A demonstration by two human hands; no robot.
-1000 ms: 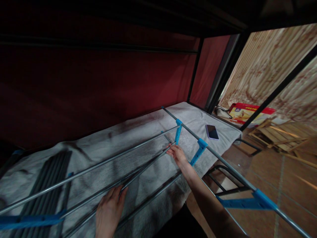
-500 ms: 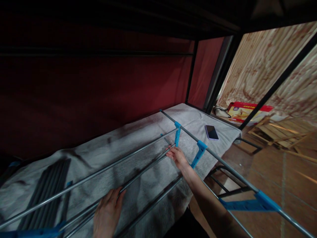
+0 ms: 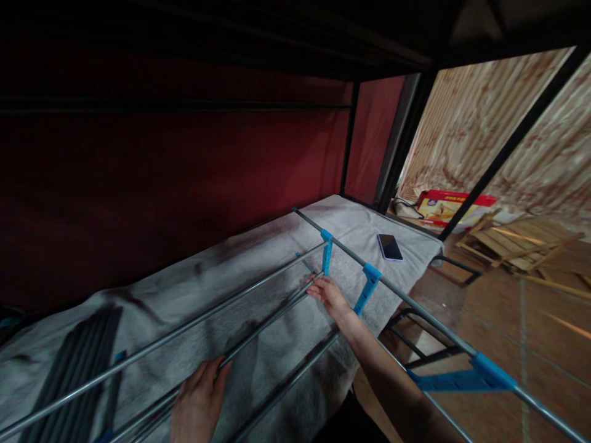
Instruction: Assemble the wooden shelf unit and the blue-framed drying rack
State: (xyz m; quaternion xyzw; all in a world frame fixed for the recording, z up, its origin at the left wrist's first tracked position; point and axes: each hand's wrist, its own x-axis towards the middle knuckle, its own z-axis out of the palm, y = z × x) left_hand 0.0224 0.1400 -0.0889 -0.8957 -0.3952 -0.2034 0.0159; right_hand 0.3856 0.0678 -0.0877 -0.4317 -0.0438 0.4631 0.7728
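My left hand (image 3: 198,400) curls over a grey metal tube (image 3: 265,323) in the lower middle of the view. Farther along, the fingers of my right hand (image 3: 327,296) pinch that tube near its far end, beside a blue plastic bracket (image 3: 327,253). Whether the tube's tip sits inside the bracket is hard to make out. A second blue bracket (image 3: 368,288) stands just right of my right hand, on the same long crossbar (image 3: 348,250). Another silver tube (image 3: 184,334) runs roughly parallel on the far side, reaching the first bracket.
Beneath the frame lies a grey blanket (image 3: 152,258) on a bed, with a bundle of dark tubes (image 3: 76,375) at left. A phone (image 3: 390,247) rests on the blanket. Black bed posts (image 3: 409,141) rise at right. A larger blue bracket (image 3: 466,376) overhangs the tiled floor (image 3: 494,320).
The view has shifted slightly, so the scene sits a little farther left. Both hands keep their hold on the tube, with hardly any movement along it.
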